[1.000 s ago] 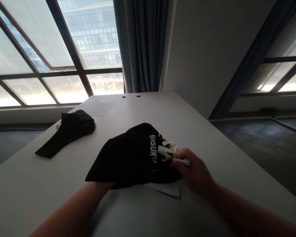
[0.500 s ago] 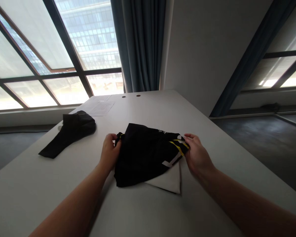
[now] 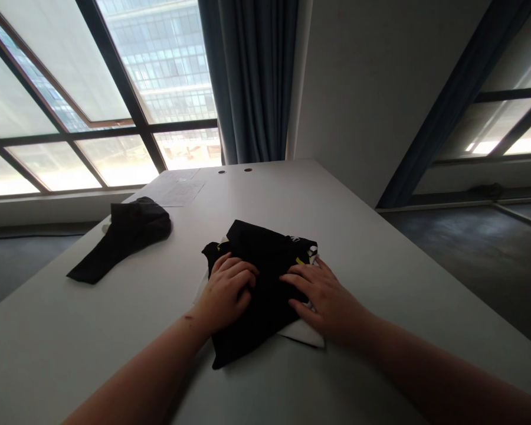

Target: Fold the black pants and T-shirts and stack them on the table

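A black garment [image 3: 265,295] with yellow and white markings lies folded and rumpled on the white table, its exact kind unclear. A pale underside or layer shows at its lower right corner. My left hand [image 3: 228,290] rests on top of its left part, fingers slightly bent over the cloth and not gripping it. On the right part, my right hand [image 3: 321,294] lies with its fingers spread across the fabric. Both palms face down, and the cloth beneath them is hidden.
Another black cloth piece [image 3: 126,236] lies on the left side of the white table [image 3: 380,295]. Behind it are printed sheets of paper [image 3: 179,192]. Two round holes sit near the table's far edge. A blue curtain [image 3: 252,82] and windows stand beyond.
Both hands have let go of the garment's side edges and moved inward on top of it. The garment's right side is drawn in, and its lower left corner reaches nearer to me.
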A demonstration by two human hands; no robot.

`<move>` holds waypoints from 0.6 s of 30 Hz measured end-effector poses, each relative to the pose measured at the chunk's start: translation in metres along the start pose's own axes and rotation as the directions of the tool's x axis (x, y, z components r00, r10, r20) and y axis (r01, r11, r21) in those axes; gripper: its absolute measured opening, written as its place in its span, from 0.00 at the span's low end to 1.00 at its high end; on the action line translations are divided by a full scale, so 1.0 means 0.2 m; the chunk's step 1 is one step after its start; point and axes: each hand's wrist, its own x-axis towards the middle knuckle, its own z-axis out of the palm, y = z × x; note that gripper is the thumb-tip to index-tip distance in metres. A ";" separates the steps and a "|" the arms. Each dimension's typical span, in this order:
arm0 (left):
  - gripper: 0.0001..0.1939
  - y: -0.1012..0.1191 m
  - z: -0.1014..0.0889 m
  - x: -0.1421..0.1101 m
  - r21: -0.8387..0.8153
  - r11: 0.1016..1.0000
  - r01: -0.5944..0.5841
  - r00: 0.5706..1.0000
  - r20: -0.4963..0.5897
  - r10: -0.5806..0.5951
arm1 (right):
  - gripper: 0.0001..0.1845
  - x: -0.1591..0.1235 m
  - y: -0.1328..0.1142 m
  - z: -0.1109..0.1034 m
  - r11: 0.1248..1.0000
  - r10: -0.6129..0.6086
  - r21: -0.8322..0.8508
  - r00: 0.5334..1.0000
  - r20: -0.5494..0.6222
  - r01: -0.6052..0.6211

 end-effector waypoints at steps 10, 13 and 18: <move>0.14 -0.11 -0.03 0.02 0.130 0.923 0.363 0.926 -0.163 -0.341 | 0.07 0.01 -0.05 -0.09 1.000 0.002 -0.028 0.994 0.106 0.001; 0.10 -0.12 -0.03 0.02 0.068 0.896 0.438 0.898 -0.072 -0.433 | 0.05 0.01 -0.06 -0.09 1.000 0.014 -0.026 0.995 0.100 -0.011; 0.05 -0.13 -0.01 0.01 -0.009 0.915 0.402 0.915 -0.010 -0.402 | 0.08 0.02 -0.07 -0.09 0.997 0.062 -0.047 0.992 0.110 -0.057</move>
